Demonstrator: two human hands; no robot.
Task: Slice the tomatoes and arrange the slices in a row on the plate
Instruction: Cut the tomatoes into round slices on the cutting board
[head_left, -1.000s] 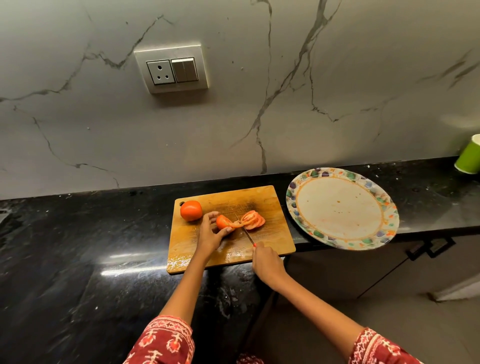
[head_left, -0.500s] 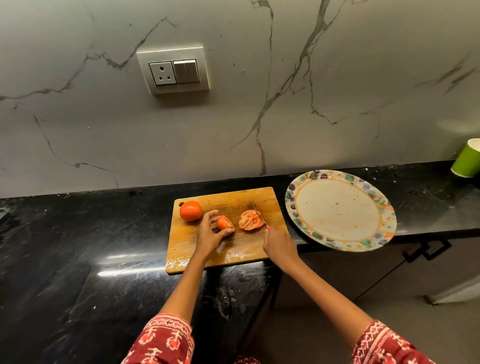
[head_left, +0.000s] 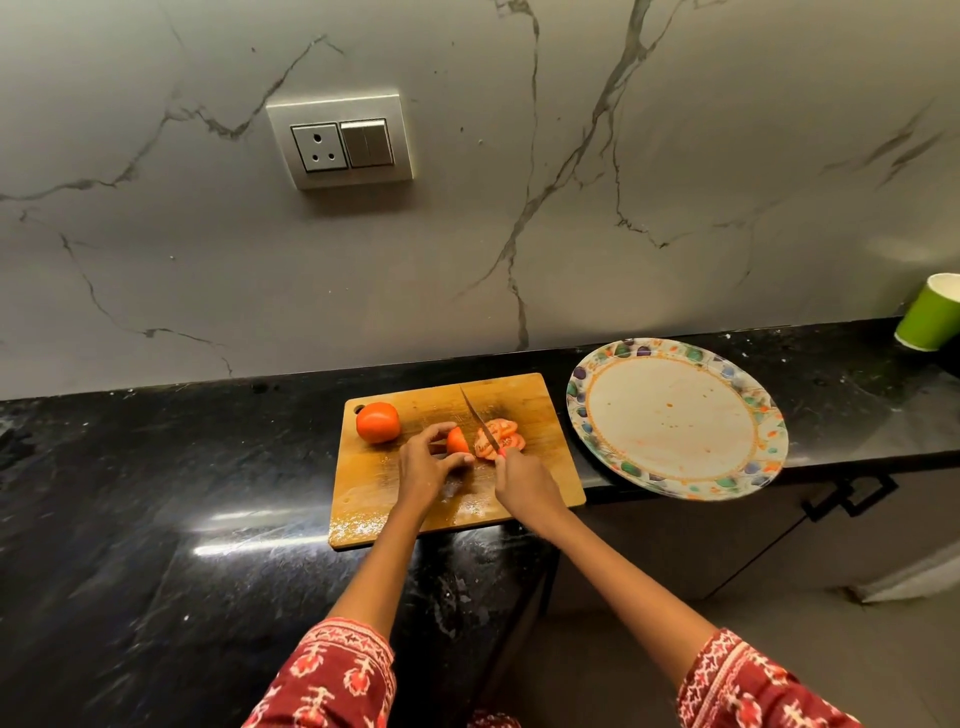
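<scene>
The slicing step is in hand, and it is judged to be about halfway through the first tomato. A remaining piece of tomato (head_left: 457, 440) is steadied on the cutting board (head_left: 524, 400) by the left hand (head_left: 427, 466), whose fingers and thumb are curled round it in a light pinch. Just to its right, a small heap of cut slices (head_left: 503, 440) is seen lying on the board, touching or nearly touching the piece being held.

The knife (head_left: 480, 423) is gripped by the right hand (head_left: 524, 480), fingers closed round a handle that is mostly hidden; only a red bit of it is shown. The blade is angled away from the body and is laid between the held piece and the slices.

A whole tomato (head_left: 377, 422) is left untouched at the far left corner of the board. The plate (head_left: 587, 387), set just beside the board on the right, carries no slices yet, only faint smears.

The next move is judged to call for the blade to be brought down close beside the left fingertips, so a steady hold and tucked fingers are needed. The second tomato and the arranging are not yet begun.
</scene>
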